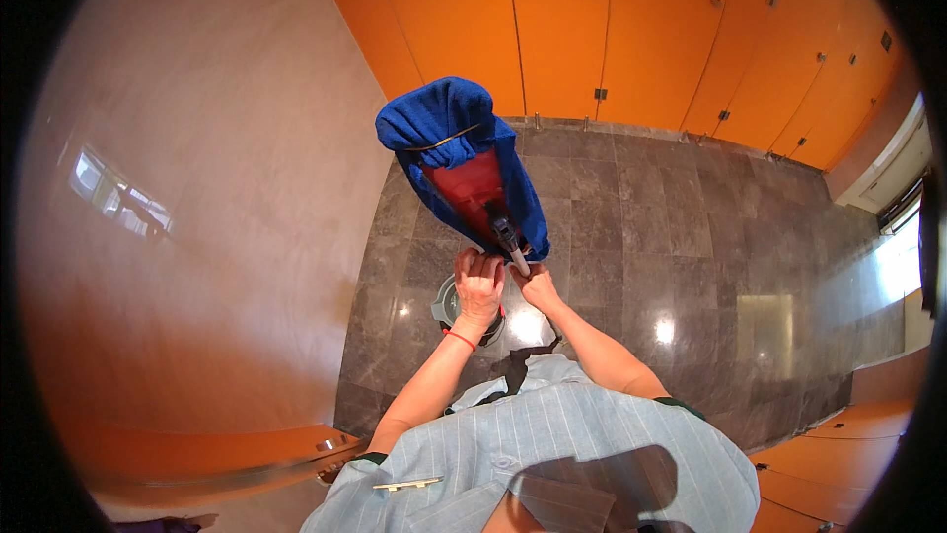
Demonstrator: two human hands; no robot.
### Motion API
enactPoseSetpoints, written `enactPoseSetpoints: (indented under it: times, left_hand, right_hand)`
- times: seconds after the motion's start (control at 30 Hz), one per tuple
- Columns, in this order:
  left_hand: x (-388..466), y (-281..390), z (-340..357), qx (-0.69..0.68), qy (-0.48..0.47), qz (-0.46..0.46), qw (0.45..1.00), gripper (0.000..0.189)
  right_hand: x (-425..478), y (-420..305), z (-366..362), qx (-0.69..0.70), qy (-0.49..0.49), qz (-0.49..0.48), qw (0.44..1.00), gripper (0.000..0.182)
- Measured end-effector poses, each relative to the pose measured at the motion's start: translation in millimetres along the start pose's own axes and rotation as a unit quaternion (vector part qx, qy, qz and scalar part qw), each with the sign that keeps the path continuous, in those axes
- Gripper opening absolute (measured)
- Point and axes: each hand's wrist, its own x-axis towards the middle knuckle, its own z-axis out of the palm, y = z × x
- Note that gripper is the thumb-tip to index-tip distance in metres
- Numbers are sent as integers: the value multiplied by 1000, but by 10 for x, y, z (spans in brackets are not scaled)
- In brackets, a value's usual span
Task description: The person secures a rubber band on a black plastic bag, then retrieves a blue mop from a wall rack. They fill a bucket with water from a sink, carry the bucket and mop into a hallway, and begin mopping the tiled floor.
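Note:
Before me a red flat mop head point(466, 182) is raised, with a blue cloth point(436, 115) wrapped around its edges. A thin band point(455, 137) crosses the cloth at the far end. From the black joint point(503, 230) on the plate, a pale mop pole point(519, 261) runs towards me. My left hand point(479, 285) has its fingers curled on the near edge of the cloth; the fingertips are partly hidden. My right hand point(536, 287) closes around the pole close to the cloth's near corner.
A grey-green bucket point(444, 304) stands on the dark tiled floor point(651, 237), partly behind my left hand. Orange cubicle doors point(562, 30) line the far side. A glossy pinkish wall point(222, 126) rises at left. Bright light enters at right, and more orange panels point(821, 470) stand at lower right.

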Motion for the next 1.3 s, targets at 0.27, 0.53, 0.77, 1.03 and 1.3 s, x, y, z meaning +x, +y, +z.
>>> enactPoseSetpoints:
  times: [0.27, 0.53, 0.77, 1.03, 1.3]
  left_hand:
    - [-221, -151, 128, -122, 53, -77, 988, 53]
    - [-166, -303, 271, -427, -9, -218, 878, 76]
    - [72, -269, 127, -495, -144, -293, 805, 32]
    - [9, -356, 188, -388, -176, -280, 860, 33]
    - [88, -242, 127, -488, -112, -304, 810, 34]
  right_hand:
    - [23, 42, 0, 4, -36, 0, 999, 32]
    - [89, 148, 23, 30, -92, 1, 995, 27]
    - [14, -237, -385, -10, -226, 48, 973, 32]
    - [-23, -520, -772, 105, 72, -123, 984, 18]
    - [139, -693, -395, 31, 130, -260, 956, 14]
